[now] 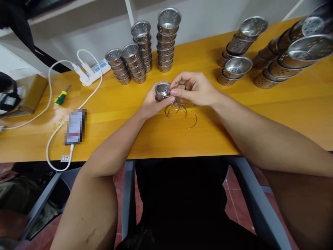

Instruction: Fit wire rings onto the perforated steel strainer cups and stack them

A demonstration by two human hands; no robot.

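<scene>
My left hand [151, 105] is closed around a small perforated metal cup [163, 90], its open mouth tilted up and its thumb along the near side. At the cup's right rim, my right hand [195, 89] has its thumb and fingers pinched together. What lies between those fingertips is too small to make out. Several thin wire rings [172, 111] lie in a loose heap on the table just below both hands. A single curved wire [196, 120] lies a little to the right of the heap.
Stacks of perforated cups [166, 45] stand at the back middle, with larger stacks [279, 69] at the right. Leftward are a power strip [97, 73] with white cables, a screwdriver [61, 98] and a charging phone [75, 126]. The yellow table's [161, 146] front edge is near my body.
</scene>
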